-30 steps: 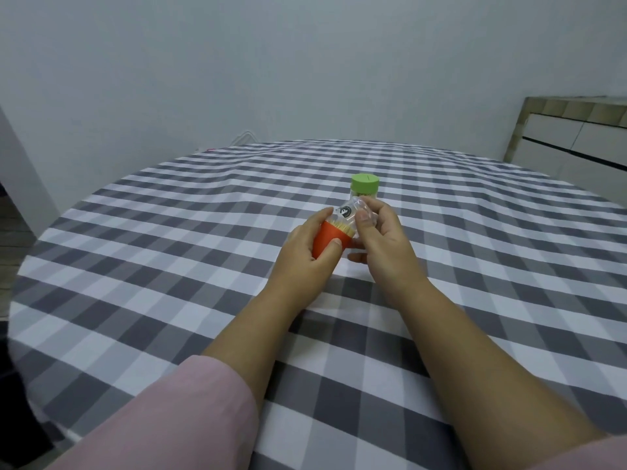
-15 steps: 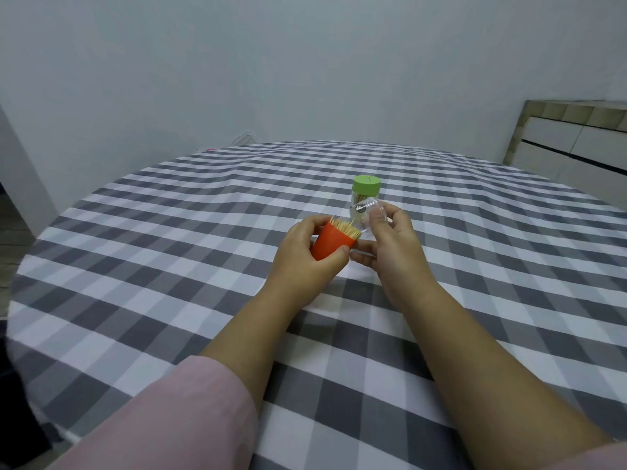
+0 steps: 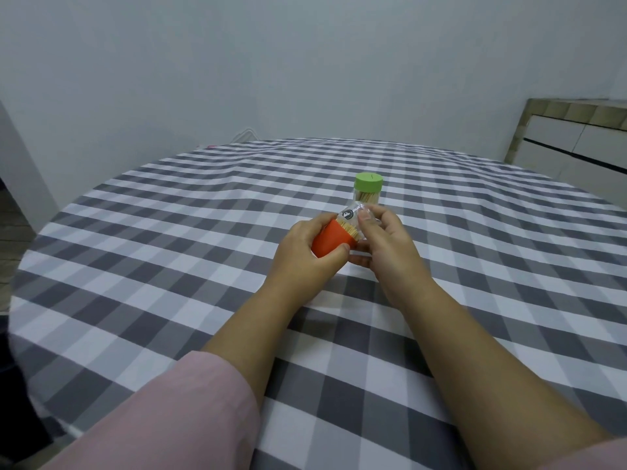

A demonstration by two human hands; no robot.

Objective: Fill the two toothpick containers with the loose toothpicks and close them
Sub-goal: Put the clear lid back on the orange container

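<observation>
My left hand (image 3: 310, 257) grips an orange cap (image 3: 330, 240) packed with toothpicks, whose tips (image 3: 349, 229) stick out toward the right. My right hand (image 3: 386, 245) pinches the clear plastic tube (image 3: 354, 213) of that container, held just over the toothpick tips. Both are raised a little above the checked tablecloth (image 3: 169, 266). Behind them a second clear container (image 3: 368, 191) stands upright with its green lid on and toothpicks inside.
The round table carries a grey-and-white checked cloth. A white cabinet with a tiled top (image 3: 573, 140) stands at the far right, and a plain wall rises behind the table. No loose toothpicks show on the cloth.
The clear tube was drawn away from the orange cap half a second ago. It has come back over the toothpick tips. The green-lidded container stayed put.
</observation>
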